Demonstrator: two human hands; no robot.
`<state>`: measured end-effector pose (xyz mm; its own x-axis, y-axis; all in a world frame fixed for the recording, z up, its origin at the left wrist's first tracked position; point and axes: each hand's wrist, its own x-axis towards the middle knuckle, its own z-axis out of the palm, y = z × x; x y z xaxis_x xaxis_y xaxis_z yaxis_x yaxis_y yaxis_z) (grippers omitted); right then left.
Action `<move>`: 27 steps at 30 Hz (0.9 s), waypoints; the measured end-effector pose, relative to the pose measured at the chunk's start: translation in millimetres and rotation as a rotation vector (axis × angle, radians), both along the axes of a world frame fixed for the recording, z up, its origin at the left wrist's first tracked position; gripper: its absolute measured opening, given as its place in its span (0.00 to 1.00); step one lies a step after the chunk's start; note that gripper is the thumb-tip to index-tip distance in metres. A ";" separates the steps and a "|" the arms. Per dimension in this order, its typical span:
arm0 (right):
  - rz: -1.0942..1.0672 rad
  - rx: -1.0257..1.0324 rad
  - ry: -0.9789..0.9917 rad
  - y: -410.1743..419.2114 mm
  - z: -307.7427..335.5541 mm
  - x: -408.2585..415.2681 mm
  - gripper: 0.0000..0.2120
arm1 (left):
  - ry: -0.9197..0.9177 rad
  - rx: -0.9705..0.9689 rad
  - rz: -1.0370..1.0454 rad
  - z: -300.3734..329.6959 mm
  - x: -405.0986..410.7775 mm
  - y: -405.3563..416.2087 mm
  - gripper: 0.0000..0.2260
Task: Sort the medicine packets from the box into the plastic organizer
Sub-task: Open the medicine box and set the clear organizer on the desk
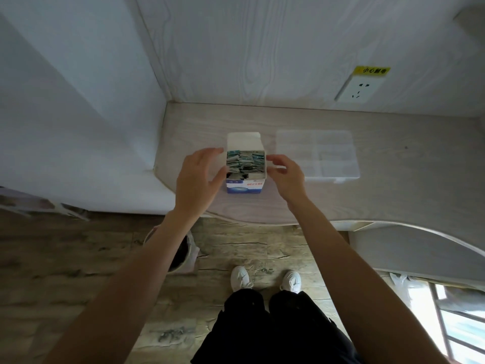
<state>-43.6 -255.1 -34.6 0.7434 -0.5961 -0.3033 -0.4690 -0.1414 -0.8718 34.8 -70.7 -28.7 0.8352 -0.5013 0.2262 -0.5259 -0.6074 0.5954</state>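
Note:
A small white and blue cardboard box (245,186) stands open on the pale wooden desk (393,185), its lid flap raised at the back. Several blue-green medicine packets (245,161) fill it. My left hand (198,178) is at the box's left side with fingers spread and relaxed, the thumb by the front left corner. My right hand (287,174) hovers at the box's right edge, fingers loosely bent, holding nothing. A clear plastic organizer (317,153) with a closed lid lies on the desk just right of the box.
A white wall panel rises behind the desk, with a power socket (360,88) under a yellow label at the right. A bin (181,256) stands on the wooden floor below the desk's left end. My shoes and dark trousers show below.

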 end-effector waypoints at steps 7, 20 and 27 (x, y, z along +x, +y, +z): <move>0.162 0.024 -0.002 10.5 7.5 25.6 0.15 | 0.136 0.080 0.044 -9.0 6.7 -9.5 0.30; 0.289 -0.240 -0.110 -111.5 18.7 -48.4 0.16 | -0.294 0.042 -0.092 32.0 -63.8 -88.0 0.22; 0.675 -0.788 0.254 -190.5 -12.8 -62.7 0.42 | -0.019 0.351 -0.274 -15.4 -68.3 -179.8 0.35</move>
